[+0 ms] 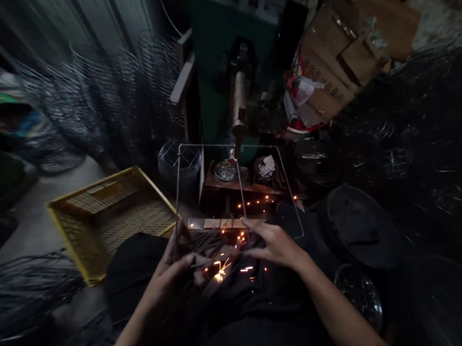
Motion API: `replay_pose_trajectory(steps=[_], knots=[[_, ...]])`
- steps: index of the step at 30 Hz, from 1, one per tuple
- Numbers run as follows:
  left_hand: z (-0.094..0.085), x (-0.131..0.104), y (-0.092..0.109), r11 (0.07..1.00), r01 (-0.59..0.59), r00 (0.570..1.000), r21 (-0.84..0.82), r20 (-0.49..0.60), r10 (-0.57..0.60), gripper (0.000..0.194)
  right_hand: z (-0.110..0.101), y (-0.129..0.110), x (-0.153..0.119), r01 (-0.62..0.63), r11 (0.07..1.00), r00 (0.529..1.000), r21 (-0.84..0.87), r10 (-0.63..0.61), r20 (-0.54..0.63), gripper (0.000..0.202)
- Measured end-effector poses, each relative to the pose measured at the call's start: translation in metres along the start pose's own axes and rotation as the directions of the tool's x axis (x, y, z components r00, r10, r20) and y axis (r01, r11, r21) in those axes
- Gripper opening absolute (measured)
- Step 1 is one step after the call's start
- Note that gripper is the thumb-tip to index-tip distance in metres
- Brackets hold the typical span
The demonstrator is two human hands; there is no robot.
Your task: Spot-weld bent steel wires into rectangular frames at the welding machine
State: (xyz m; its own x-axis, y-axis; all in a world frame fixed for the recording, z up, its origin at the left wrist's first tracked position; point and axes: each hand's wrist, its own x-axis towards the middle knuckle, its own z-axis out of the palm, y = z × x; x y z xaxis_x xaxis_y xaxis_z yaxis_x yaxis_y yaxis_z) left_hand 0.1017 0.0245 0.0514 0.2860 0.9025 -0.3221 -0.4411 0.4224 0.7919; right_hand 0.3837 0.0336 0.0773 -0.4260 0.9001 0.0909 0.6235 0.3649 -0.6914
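Observation:
A thin metal wire frame point(178, 194), with a bent outline and a middle wire, stands up between my hands. My left hand point(173, 268) grips its left side near the bottom. My right hand point(276, 243) is closed about the lower part of the middle wire, thumb and fingers curled toward it. The frame's upper wire passes at the tip of a copper-coloured electrode arm point(239, 101) on a green machine point(213, 84). Bright sparks point(221, 273) fly between my hands and over my dark-clothed lap. Dim light hides the fingertips in part.
A yellow plastic crate point(100, 184) lies to the left. Wire baskets point(109, 87) stand in stacks behind it. On the machine's ledge sits a round dish of small metal pieces point(225, 170). A cardboard box point(335, 62) is at upper right, a dark round stool-like object point(359, 227) at right.

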Motion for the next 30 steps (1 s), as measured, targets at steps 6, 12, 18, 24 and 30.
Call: replay_pose_trajectory(steps=[6,12,18,24,30], knots=[[-0.007,0.114,0.054,0.988,-0.147,0.984,-0.040,0.099,0.151,0.102,-0.045,0.038,0.097,-0.120,0.972,0.986,-0.203,0.093,-0.139,0.087],[-0.011,0.188,0.095,0.985,-0.156,0.970,-0.068,0.177,0.166,0.091,-0.084,0.068,0.157,0.000,0.978,0.977,-0.210,-0.045,-0.208,0.064],[-0.014,0.206,0.105,0.990,-0.132,0.977,-0.056,0.161,0.139,0.086,-0.089,0.070,0.175,-0.024,0.966,0.966,-0.259,-0.045,-0.256,0.053],[-0.008,0.206,0.108,0.984,-0.165,0.974,-0.071,0.146,0.174,0.087,-0.090,0.070,0.181,-0.025,0.969,0.954,-0.244,-0.050,-0.297,0.053],[-0.004,0.208,0.113,0.985,-0.169,0.976,-0.044,0.129,0.174,0.086,-0.090,0.077,0.187,-0.033,0.975,0.939,-0.220,-0.045,-0.340,0.055]])
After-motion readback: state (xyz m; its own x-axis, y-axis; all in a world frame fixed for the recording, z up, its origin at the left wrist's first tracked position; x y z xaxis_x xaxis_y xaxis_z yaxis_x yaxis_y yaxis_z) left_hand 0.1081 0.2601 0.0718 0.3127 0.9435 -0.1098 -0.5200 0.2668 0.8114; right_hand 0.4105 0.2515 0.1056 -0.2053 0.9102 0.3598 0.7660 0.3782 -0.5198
